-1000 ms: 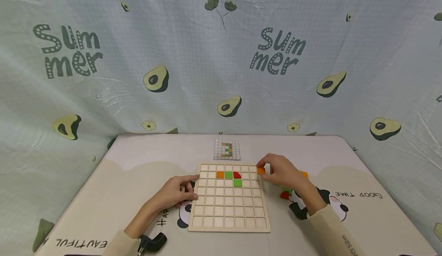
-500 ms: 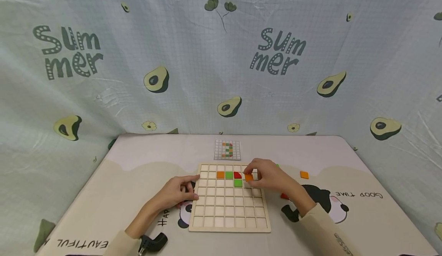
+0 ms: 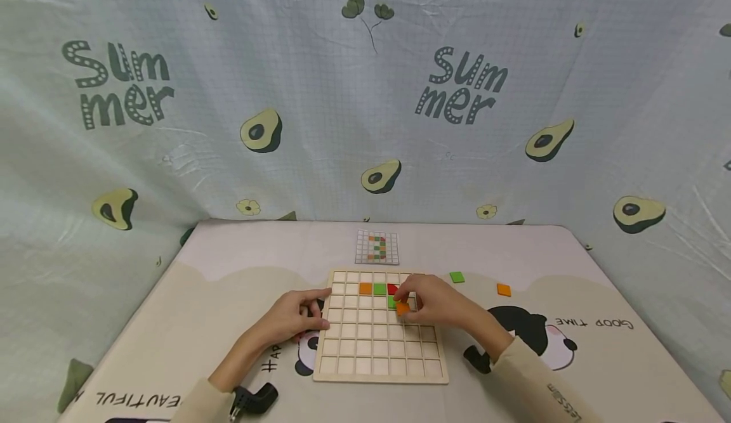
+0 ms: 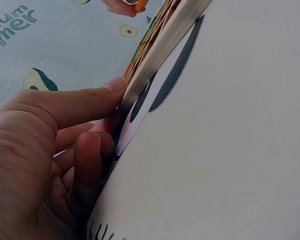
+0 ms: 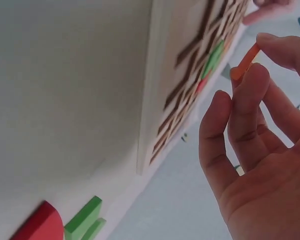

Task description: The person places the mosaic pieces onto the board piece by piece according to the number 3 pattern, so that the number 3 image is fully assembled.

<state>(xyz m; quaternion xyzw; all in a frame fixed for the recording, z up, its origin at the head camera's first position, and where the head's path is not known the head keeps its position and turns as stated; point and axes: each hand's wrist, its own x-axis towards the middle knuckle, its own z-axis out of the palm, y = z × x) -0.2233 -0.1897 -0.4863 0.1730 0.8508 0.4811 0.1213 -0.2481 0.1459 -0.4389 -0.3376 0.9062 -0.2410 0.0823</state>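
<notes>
A wooden grid board (image 3: 365,348) lies before me. My left hand (image 3: 288,315) rests at its left edge, index finger and thumb spread along the frame; the left wrist view shows a digit against the wooden edge (image 4: 160,55). With thumb and fingers, my right hand (image 3: 445,299) pinches a square orange tile (image 3: 402,309), tilted close over the board. In the right wrist view that tile shows edge-on. Set in one row are an orange tile (image 3: 365,288), a green tile (image 3: 379,289) and a red quarter-round tile (image 3: 392,288). Below the red one, another green tile (image 3: 391,302) is partly covered.
Behind the board lies a printed pattern card (image 3: 377,247) with a coloured grid. A green tile (image 3: 457,277) and an orange tile (image 3: 504,290) lie loose to the right. The right wrist view shows a red tile (image 5: 40,223) beside green tiles (image 5: 84,218) on the table.
My right hand has carried the orange tile leftward and nearer to me, from the board's right edge to just beside the lower green tile. The left hand has stayed at the edge.
</notes>
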